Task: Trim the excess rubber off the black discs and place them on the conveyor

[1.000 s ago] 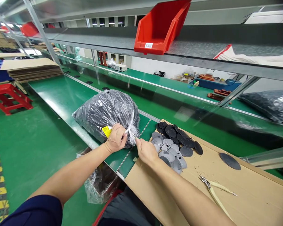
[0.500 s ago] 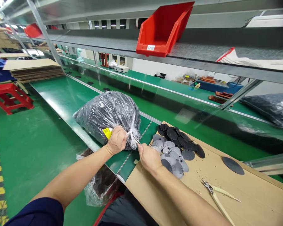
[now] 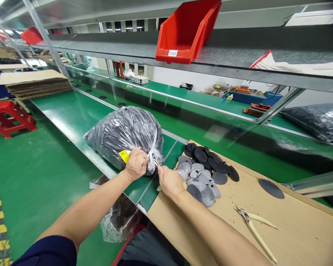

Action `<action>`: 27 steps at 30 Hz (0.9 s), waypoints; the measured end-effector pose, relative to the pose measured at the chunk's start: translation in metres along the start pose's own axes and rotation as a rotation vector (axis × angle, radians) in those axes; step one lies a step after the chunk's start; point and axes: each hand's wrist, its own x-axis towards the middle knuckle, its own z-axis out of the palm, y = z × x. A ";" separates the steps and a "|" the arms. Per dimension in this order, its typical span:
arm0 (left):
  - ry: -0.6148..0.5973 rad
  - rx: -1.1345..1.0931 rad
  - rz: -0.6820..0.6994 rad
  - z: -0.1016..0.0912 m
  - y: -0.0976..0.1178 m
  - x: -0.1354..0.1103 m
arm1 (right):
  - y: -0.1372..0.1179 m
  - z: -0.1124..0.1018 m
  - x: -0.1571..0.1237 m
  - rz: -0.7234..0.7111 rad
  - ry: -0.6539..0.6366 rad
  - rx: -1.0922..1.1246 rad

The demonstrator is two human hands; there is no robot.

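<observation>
A clear plastic bag (image 3: 122,135) full of dark pieces lies on the green bench, its neck tied in a knot (image 3: 154,155). My left hand (image 3: 136,164) is closed on the bag's plastic just left of the knot, beside a yellow label (image 3: 124,156). On the other side, my right hand (image 3: 170,181) is closed around a thin metal tool (image 3: 156,162). The tool's tip is at the knot; most of it is hidden by my fingers, so its kind is unclear. Grey discs (image 3: 201,181) and black discs (image 3: 211,159) lie piled right of my right hand.
Cream-handled nippers (image 3: 249,218) and a single dark disc (image 3: 271,188) lie on the cardboard (image 3: 227,236). A red bin (image 3: 183,37) sits on the shelf above. Stacked cardboard sheets (image 3: 34,83) stand at the far left, near a red stool (image 3: 11,116).
The whole view has shifted slightly. My right hand and the metal tool have moved a little closer to the knot; my left hand keeps its hold on the bag.
</observation>
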 end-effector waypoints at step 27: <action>-0.036 -0.076 -0.062 -0.007 0.009 -0.009 | 0.032 -0.034 -0.010 0.129 0.303 0.473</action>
